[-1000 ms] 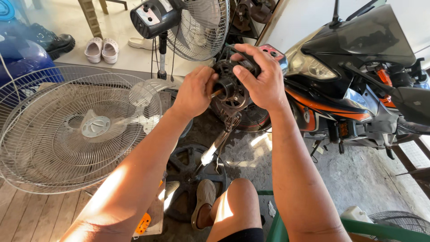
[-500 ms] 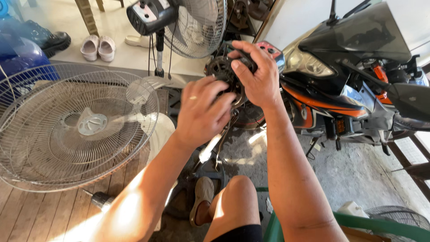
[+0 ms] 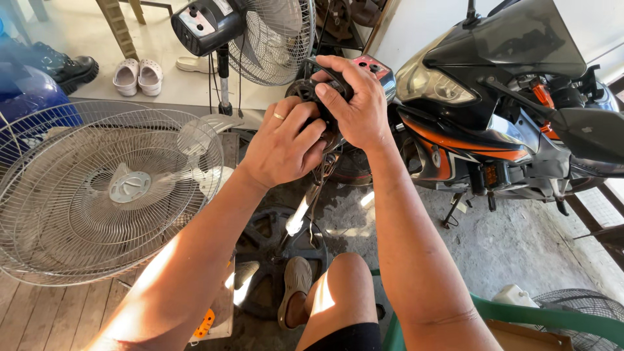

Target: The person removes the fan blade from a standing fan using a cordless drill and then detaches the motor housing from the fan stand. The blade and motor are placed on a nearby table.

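Both hands (image 3: 325,123) now closer on fan motor (image 3: 311,91), above concrete floor (image 3: 507,247).

Thing: fan motor head (image 3: 325,107), held up between both hands on top of its stand pole.
Look: dark, round body, dusty; mostly hidden by the fingers, so little detail can be told.
Pose: faces the person, roughly upright on the pole.
Control panel: a small panel with red buttons (image 3: 370,65) shows just behind the right hand's knuckles.
Pole: chrome stand pole (image 3: 300,214) slants down from the motor to the base.
Base: dark round spoked base (image 3: 263,260) on the concrete floor, beside the person's foot.
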